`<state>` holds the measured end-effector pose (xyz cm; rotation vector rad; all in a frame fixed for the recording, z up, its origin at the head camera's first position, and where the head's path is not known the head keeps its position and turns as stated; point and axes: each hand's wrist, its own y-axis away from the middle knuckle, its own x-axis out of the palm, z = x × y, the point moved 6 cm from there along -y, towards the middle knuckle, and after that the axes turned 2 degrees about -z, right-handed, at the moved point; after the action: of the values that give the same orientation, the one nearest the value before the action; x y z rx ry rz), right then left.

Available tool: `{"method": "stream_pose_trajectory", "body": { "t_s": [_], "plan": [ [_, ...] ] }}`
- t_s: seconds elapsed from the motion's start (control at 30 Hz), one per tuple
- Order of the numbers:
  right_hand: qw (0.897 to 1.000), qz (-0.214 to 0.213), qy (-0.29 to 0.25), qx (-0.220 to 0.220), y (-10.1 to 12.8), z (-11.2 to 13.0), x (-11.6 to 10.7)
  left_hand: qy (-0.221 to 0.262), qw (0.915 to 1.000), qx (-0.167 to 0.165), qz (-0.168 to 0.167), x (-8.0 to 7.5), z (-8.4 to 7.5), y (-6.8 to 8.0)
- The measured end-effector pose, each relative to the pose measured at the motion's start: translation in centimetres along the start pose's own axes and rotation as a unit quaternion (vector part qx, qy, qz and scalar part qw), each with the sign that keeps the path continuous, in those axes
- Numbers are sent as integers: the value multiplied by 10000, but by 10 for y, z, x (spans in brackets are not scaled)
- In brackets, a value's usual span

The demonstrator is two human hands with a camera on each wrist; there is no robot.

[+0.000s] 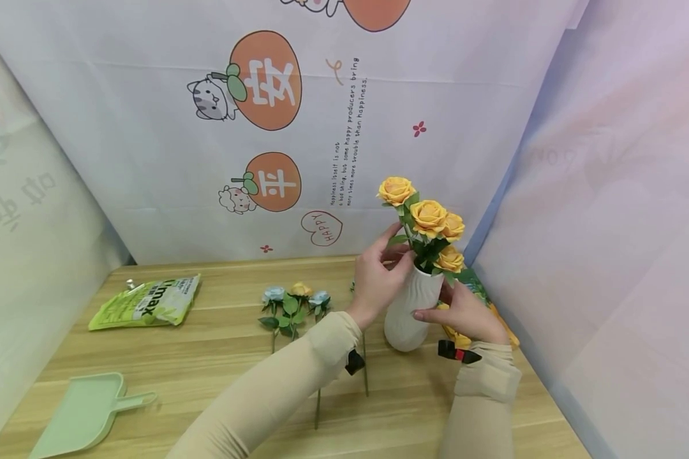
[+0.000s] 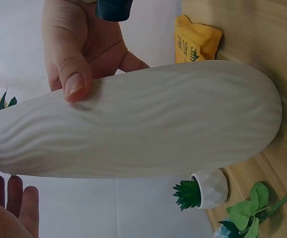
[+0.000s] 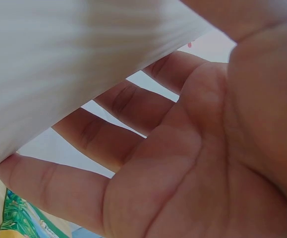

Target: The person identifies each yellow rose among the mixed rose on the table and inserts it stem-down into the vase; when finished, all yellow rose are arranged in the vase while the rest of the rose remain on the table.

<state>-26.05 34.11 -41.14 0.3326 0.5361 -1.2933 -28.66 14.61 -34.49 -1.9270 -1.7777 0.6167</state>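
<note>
Printed white cloth with orange cartoon fruit hangs behind a pale wooden worktop (image 1: 207, 357). From the head view, a white ribbed vase (image 1: 411, 312) stands on the worktop near the back right corner, filled with orange roses (image 1: 429, 220). The left hand (image 1: 376, 277) is just left of the vase neck, its fingers curled around the green stems at the mouth. The right hand (image 1: 465, 312) is on the vase's right side, thumb across the front and fingers behind, grasping the body. Left of the vase lie loose blue and yellow flowers (image 1: 295, 303); further left are a green packet (image 1: 147, 303) and a green dustpan (image 1: 80, 414).

From the left wrist view, the vase fills the frame on its side, the right thumb (image 2: 73, 79) pressed on its wavy surface. A small potted succulent (image 2: 202, 191) and a yellow packet (image 2: 195, 42) sit near its base.

From the right wrist view, the palm and spread fingers (image 3: 133, 106) wrap behind the blurred vase wall.

The vase looks ceramic: rigid, breakable, fairly smooth, and top-heavy with the blooms, so the mid-body is the safest hold. The stems seem wiry and light, best pinched low near the mouth.
</note>
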Motion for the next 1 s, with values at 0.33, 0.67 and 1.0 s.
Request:
{"method": "stream_pose_trajectory", "body": {
  "t_s": [0.33,0.67,1.0],
  "plan": [
    [9999,33,-150,-47,-1,0,1,-149,9997,89,-155,-2,-4,-2],
    [10000,51,-28,55,0,-1,0,-600,9982,15,-6,-3,4,1],
    [9996,33,217,199,2,-1,-2,-579,9978,-236,216,-3,10,4]
  ]
}}
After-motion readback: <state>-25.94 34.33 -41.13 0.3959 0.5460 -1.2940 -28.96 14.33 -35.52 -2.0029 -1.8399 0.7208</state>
